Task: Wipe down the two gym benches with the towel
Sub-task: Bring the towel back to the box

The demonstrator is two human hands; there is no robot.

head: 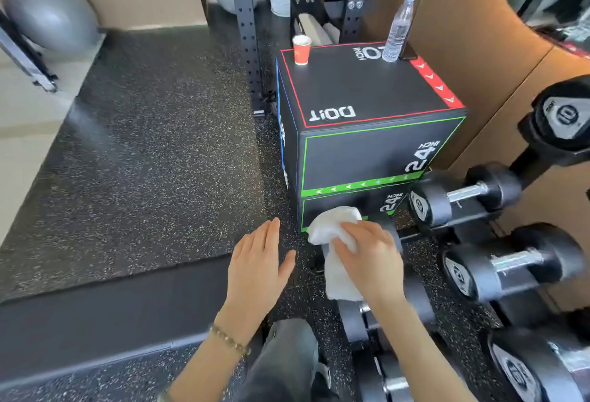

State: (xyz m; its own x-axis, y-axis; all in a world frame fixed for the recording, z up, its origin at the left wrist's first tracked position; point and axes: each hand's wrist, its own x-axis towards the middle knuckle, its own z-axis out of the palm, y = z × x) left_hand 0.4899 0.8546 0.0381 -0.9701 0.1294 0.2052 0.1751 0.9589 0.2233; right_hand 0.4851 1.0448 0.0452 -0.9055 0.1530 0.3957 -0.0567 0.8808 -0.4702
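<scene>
**Towel in the right hand, left hand open by the bench end**

At ten o'clock in the view a grey exercise ball rests against the wall. A black padded bench runs in from the left edge at eight o'clock, standing on the speckled rubber floor. Its near end lies under the left hand.

That hand is spread flat with straight fingers pointing to twelve o'clock; whether it touches the pad cannot be told. A beaded bracelet circles its wrist.

Just to its three o'clock, and apart from it, the right hand is clamped on the white towel. The fingers curl over the cloth, which is bunched above them and hangs down below the palm. The towel is in the air, clear of the bench, in front of the lower of two stacked black jump boxes.

At twelve o'clock a perforated black rack upright rises behind the upper jump box. A red paper cup stands on the box's far left corner, and a clear water bottle on its far right.

From three to five o'clock black dumbbells lie in rows on a rack.
</scene>
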